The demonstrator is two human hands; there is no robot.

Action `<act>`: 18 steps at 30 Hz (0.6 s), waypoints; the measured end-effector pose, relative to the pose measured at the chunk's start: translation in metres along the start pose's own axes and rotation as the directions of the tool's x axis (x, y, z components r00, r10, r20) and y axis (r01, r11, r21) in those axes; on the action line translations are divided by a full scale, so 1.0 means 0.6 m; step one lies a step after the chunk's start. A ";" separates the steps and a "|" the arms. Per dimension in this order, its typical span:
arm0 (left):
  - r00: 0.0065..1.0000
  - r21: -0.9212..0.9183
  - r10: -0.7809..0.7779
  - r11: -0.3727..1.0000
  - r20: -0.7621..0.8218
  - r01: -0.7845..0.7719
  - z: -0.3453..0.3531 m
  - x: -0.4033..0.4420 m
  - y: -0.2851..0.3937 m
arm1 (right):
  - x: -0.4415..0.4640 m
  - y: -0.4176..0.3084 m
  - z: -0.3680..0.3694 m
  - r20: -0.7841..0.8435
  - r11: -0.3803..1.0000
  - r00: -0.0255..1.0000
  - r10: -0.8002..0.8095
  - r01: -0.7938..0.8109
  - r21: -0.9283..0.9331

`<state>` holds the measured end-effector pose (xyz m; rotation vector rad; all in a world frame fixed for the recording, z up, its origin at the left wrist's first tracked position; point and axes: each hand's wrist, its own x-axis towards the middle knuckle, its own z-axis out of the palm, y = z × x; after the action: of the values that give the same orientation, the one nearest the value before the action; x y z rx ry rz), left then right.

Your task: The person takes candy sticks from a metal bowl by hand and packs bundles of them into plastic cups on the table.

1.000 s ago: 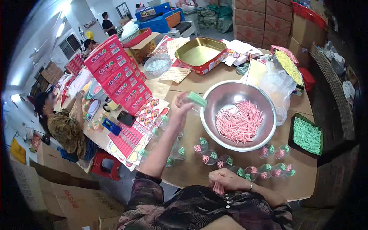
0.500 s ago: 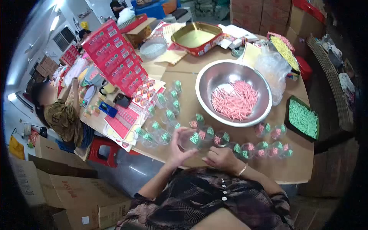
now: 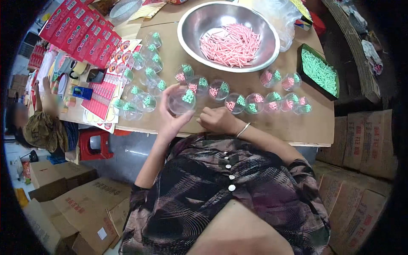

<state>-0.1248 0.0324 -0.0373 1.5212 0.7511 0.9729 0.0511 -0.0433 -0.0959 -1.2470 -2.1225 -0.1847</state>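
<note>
Several red boxes (image 3: 83,32), lettering unclear; left hand (image 3: 170,121) around clear cup (image 3: 179,104), right hand (image 3: 219,120) curled, grip hidden.

- Table (image 3: 280,129): bowl (image 3: 193,27) at far middle, sticks (image 3: 231,46) inside.
- Right of bowl: plastic bag (image 3: 282,25) just beside; tray (image 3: 314,89) farther right, its own load in it.
- Before bowl: cup row (image 3: 255,104) running rightward; two cups (image 3: 291,80) behind its right end.
- Left: cup cluster (image 3: 148,103), then sheets (image 3: 102,100); box stack (image 3: 83,36) behind sheets.
- Near edge: left hand (image 3: 173,112) around single cup (image 3: 180,103); right hand (image 3: 219,120) just right.
- Floor, left: stool (image 3: 94,145).
</note>
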 end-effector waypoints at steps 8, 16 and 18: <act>0.968 0.211 0.173 0.955 0.183 -0.211 0.075 0.058 0.029 | 0.096 -0.001 -0.211 -0.199 0.620 0.713 0.672 -0.395 0.678; 0.960 0.150 0.145 0.971 0.240 -0.184 0.146 0.064 0.048 | 0.129 0.015 -0.186 -0.475 0.890 0.791 0.386 -0.184 0.417; 0.956 0.183 0.198 0.954 0.215 -0.239 0.149 0.065 0.045 | 0.130 0.016 -0.183 -0.490 0.903 0.792 0.364 -0.172 0.393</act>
<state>-0.0287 0.0208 -0.0068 1.8850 0.5642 0.9116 0.0847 -0.0288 0.0336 -1.1118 -1.3834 -0.0480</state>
